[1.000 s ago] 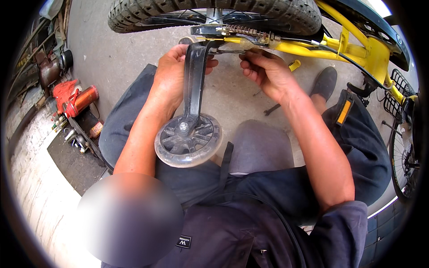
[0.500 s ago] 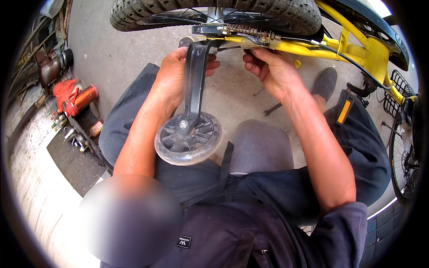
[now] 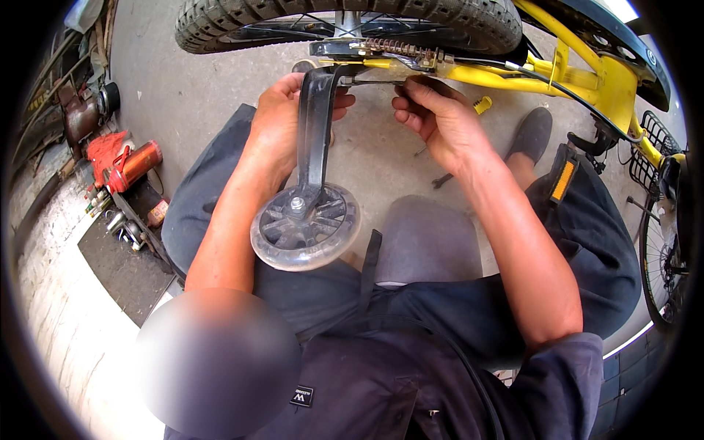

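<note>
A black training-wheel bracket (image 3: 314, 125) hangs from the rear axle area of a yellow bicycle, its small clear-tyred wheel (image 3: 306, 253) near my left knee. My left hand (image 3: 281, 106) is behind the bracket's upper part, fingertips curled out past its right edge; what they grip is hidden. My right hand (image 3: 440, 114) pinches a thin dark rod-like piece (image 3: 378, 82) that runs left toward the bracket's top, below the frame tube. Just right of that hand shows a yellow piece with dark marks (image 3: 482, 105); whether it joins the held piece I cannot tell.
Above my hands are the knobby tyre (image 3: 367, 18), a coil spring (image 3: 400, 49) and the yellow frame (image 3: 528, 82). A dark wrench (image 3: 444, 179) lies on the concrete. A red cylinder (image 3: 137, 163) and tools are at left, another bicycle wheel (image 3: 660, 257) at right.
My right hand has shifted slightly left and down. More of the yellow piece shows beside it. The bicycle and training wheel sit slightly further left; my left hand stays behind the bracket.
</note>
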`<control>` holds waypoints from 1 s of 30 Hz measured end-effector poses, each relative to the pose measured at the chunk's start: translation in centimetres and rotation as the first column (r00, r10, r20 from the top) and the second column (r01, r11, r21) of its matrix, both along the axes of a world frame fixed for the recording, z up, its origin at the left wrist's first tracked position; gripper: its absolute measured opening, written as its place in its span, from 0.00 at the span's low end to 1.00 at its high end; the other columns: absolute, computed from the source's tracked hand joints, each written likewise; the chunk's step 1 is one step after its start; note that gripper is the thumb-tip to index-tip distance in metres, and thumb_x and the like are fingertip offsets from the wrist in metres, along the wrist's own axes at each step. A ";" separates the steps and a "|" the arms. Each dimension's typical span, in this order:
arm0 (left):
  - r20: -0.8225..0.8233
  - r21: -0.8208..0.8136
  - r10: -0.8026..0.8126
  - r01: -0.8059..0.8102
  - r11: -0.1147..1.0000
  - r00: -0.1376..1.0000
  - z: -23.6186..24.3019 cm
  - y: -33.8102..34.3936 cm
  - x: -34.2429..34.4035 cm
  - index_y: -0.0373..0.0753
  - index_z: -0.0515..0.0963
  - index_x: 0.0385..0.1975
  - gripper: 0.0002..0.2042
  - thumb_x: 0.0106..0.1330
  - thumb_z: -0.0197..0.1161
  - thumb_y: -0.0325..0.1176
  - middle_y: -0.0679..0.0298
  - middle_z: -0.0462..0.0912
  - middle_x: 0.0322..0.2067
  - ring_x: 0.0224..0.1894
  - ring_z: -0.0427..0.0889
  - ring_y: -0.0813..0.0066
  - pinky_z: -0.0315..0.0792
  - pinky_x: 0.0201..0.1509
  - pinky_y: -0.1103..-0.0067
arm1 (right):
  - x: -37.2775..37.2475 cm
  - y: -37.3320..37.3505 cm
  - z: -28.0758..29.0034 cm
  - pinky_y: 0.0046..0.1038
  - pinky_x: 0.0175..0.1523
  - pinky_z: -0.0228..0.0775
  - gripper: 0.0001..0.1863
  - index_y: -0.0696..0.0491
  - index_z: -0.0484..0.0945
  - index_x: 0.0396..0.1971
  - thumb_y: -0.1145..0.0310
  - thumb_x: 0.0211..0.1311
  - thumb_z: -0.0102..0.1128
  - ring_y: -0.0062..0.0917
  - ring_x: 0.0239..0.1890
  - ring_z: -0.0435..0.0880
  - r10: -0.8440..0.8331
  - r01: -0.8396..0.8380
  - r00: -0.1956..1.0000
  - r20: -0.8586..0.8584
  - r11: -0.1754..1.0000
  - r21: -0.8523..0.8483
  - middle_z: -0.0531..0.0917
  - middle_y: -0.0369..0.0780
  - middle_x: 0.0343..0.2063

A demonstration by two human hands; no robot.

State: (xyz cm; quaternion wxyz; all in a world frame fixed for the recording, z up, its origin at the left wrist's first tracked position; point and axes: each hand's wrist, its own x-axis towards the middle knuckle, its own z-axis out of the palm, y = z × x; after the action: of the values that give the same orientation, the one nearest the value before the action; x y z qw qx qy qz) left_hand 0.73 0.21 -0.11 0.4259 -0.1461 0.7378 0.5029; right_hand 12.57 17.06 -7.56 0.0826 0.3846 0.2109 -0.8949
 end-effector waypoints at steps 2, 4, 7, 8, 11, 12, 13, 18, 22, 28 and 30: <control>-0.001 0.012 0.010 -0.010 1.000 1.000 -0.2 -0.1 0.0 0.30 0.75 0.46 0.12 0.69 0.58 0.31 0.52 0.85 0.38 0.41 0.86 0.70 0.78 0.37 0.82 | -0.1 0.1 0.1 0.25 0.44 0.78 0.13 0.59 0.76 0.46 0.71 0.64 0.62 0.25 0.39 0.82 -0.012 0.012 1.000 -0.011 1.000 0.020 0.82 0.40 0.39; -0.020 0.035 0.025 -0.025 0.999 0.999 -0.4 0.0 0.1 0.30 0.75 0.46 0.12 0.69 0.58 0.32 0.52 0.85 0.39 0.40 0.86 0.70 0.77 0.34 0.83 | -0.2 0.2 0.2 0.25 0.44 0.78 0.13 0.60 0.76 0.46 0.71 0.64 0.62 0.26 0.39 0.82 -0.006 0.006 1.000 -0.013 1.000 0.028 0.82 0.41 0.40; -0.050 0.005 0.010 -0.010 1.000 0.999 -0.5 -0.1 0.4 0.30 0.75 0.46 0.13 0.69 0.58 0.32 0.52 0.85 0.38 0.39 0.85 0.71 0.77 0.30 0.81 | 0.0 0.1 -0.1 0.26 0.45 0.79 0.14 0.60 0.75 0.47 0.71 0.64 0.61 0.26 0.40 0.83 -0.001 0.001 1.000 -0.020 1.000 0.025 0.82 0.42 0.41; -0.024 0.008 0.017 -0.017 1.000 1.000 -0.3 0.0 0.3 0.29 0.74 0.47 0.13 0.68 0.59 0.31 0.49 0.84 0.40 0.41 0.85 0.68 0.78 0.37 0.79 | 0.0 0.2 -0.2 0.26 0.45 0.79 0.14 0.60 0.75 0.47 0.71 0.64 0.61 0.27 0.40 0.83 0.000 0.000 1.000 -0.023 1.000 0.023 0.82 0.42 0.41; 0.007 0.023 0.035 -0.035 0.999 0.999 0.0 0.0 0.0 0.29 0.72 0.49 0.14 0.67 0.58 0.28 0.47 0.83 0.41 0.43 0.84 0.65 0.79 0.42 0.76 | 0.1 0.0 -0.5 0.26 0.45 0.79 0.15 0.61 0.75 0.48 0.72 0.65 0.60 0.28 0.41 0.83 0.017 -0.017 1.000 0.016 1.000 0.010 0.82 0.43 0.42; -0.012 0.033 0.040 -0.039 0.999 0.999 -0.2 -0.1 0.1 0.29 0.72 0.48 0.13 0.68 0.58 0.29 0.49 0.84 0.39 0.42 0.84 0.67 0.78 0.35 0.78 | 0.0 0.0 -0.5 0.26 0.45 0.80 0.14 0.62 0.74 0.48 0.72 0.65 0.60 0.28 0.40 0.83 0.019 -0.019 1.000 0.017 1.000 0.009 0.82 0.44 0.42; -0.031 0.042 0.044 -0.043 0.998 0.999 -0.2 -0.1 0.1 0.30 0.72 0.48 0.12 0.70 0.57 0.30 0.50 0.85 0.38 0.40 0.84 0.69 0.77 0.29 0.79 | -0.1 0.0 -0.4 0.25 0.45 0.80 0.14 0.62 0.74 0.48 0.73 0.65 0.60 0.28 0.40 0.83 0.020 -0.020 1.000 0.018 1.000 0.008 0.82 0.44 0.42; -0.085 0.002 0.059 -0.059 0.998 0.995 -0.2 0.1 0.4 0.31 0.72 0.46 0.11 0.69 0.58 0.29 0.50 0.85 0.36 0.39 0.84 0.70 0.76 0.26 0.81 | -0.3 -0.3 -1.0 0.25 0.44 0.80 0.14 0.63 0.74 0.48 0.74 0.65 0.58 0.28 0.39 0.83 0.019 -0.018 0.999 0.036 1.000 -0.009 0.82 0.45 0.41; -0.083 0.022 0.045 -0.043 0.999 0.996 -0.1 -0.1 0.2 0.31 0.72 0.45 0.11 0.68 0.60 0.30 0.50 0.85 0.35 0.37 0.84 0.72 0.76 0.26 0.82 | -0.4 0.0 -1.6 0.25 0.44 0.80 0.13 0.63 0.75 0.47 0.74 0.65 0.58 0.28 0.39 0.83 0.034 -0.033 0.999 0.014 0.999 -0.023 0.82 0.45 0.41; -0.060 -0.016 0.021 -0.022 1.000 0.998 0.9 0.5 0.2 0.29 0.72 0.45 0.10 0.67 0.59 0.25 0.46 0.83 0.41 0.42 0.86 0.61 0.82 0.48 0.73 | -0.4 0.2 -2.1 0.28 0.43 0.83 0.16 0.65 0.71 0.48 0.76 0.63 0.60 0.31 0.39 0.85 0.034 -0.034 0.999 -0.005 0.999 -0.032 0.82 0.47 0.40; -0.092 -0.034 0.002 -0.005 0.999 0.996 0.7 0.5 0.4 0.31 0.73 0.43 0.10 0.67 0.61 0.29 0.50 0.85 0.37 0.37 0.85 0.70 0.77 0.33 0.79 | -0.5 0.1 -2.2 0.28 0.44 0.83 0.17 0.66 0.71 0.49 0.76 0.62 0.61 0.31 0.39 0.85 0.036 -0.035 0.999 0.009 0.999 -0.033 0.82 0.47 0.40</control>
State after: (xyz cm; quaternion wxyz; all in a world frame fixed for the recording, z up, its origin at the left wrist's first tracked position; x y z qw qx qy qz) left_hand 1.17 0.67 0.62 0.3881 -0.1313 0.7649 0.4970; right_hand 12.04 17.16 -9.71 0.1058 0.3836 0.2025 -0.8948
